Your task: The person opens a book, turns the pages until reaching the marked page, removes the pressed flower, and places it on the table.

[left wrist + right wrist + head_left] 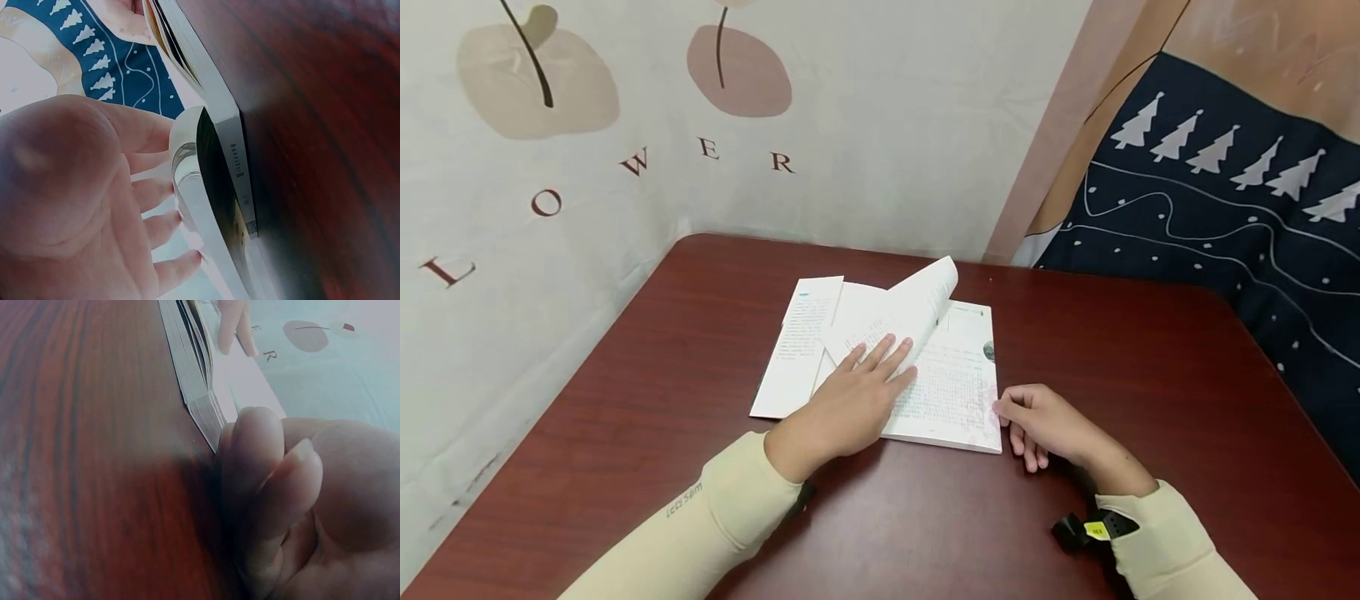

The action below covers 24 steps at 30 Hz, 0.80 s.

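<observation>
An open book (pixel 951 392) with printed white pages lies on the table. One page (pixel 917 304) is bent up and over toward the left, its top corner raised and curled. My left hand (pixel 850 407) rests on this page with its fingers spread and nearly straight. In the left wrist view, the fingertips of the left hand (pixel 81 200) touch the curved paper. By the book's lower right edge is my right hand (pixel 1048 421), thumb and index finger at the page edge, the other fingers loosely curled. The right wrist view shows these fingers close to the book's corner (pixel 206 415).
A narrow printed flap (pixel 808 321) lies along the book's left side. The dark red wooden table (pixel 685 333) surrounds the book. Behind stand a pale curtain (pixel 887 125) with printed letters and a navy cloth (pixel 1217 200) with white trees. A black strap device (pixel 1071 532) sits at my right wrist.
</observation>
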Each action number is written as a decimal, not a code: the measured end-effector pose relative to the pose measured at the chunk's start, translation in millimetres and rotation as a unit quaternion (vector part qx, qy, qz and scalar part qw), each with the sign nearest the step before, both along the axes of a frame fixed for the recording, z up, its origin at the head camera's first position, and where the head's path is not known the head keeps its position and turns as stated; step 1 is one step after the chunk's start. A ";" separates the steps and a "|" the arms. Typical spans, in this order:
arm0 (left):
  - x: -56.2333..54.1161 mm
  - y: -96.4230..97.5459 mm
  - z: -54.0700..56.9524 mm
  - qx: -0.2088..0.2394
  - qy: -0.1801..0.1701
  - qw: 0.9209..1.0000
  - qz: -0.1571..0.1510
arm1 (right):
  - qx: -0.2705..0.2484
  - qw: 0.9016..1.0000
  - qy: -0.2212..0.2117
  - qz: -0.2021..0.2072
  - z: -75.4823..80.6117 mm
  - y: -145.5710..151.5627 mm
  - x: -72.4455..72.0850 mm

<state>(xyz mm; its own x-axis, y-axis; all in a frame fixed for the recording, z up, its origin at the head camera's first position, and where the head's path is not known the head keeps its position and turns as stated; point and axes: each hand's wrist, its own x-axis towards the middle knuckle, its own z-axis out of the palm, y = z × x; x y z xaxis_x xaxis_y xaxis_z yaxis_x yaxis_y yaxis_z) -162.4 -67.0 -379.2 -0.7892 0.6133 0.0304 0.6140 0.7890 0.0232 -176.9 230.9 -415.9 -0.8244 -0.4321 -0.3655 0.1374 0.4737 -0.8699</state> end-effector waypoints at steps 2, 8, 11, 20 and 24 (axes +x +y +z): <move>-0.3 0.2 0.6 -0.001 0.004 1.000 0.003 | 0.000 1.000 0.003 -0.001 1.0 0.0 -0.5; -0.1 0.5 1.6 -0.014 -0.015 1.000 0.018 | 0.001 1.000 -0.002 0.004 3.2 0.0 -0.1; -0.6 0.3 -0.1 -0.023 -0.021 0.999 0.025 | 0.000 1.000 0.000 0.003 1.6 0.1 0.3; 0.5 0.7 -0.5 -0.027 -0.051 0.998 0.036 | -0.001 1.000 -0.004 0.002 -0.7 0.5 0.8; 0.3 1.0 -0.2 -0.030 -0.055 0.997 0.039 | -0.001 1.000 0.002 0.001 0.0 0.1 0.1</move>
<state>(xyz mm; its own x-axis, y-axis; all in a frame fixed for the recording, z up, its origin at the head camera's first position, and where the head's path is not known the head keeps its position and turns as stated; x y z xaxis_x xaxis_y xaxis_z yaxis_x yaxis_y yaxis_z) -162.1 -66.1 -379.4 -0.8308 0.5488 -0.0929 0.5478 0.8357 0.0385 -176.8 231.0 -415.9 -0.8254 -0.4340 -0.3612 0.1328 0.4726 -0.8712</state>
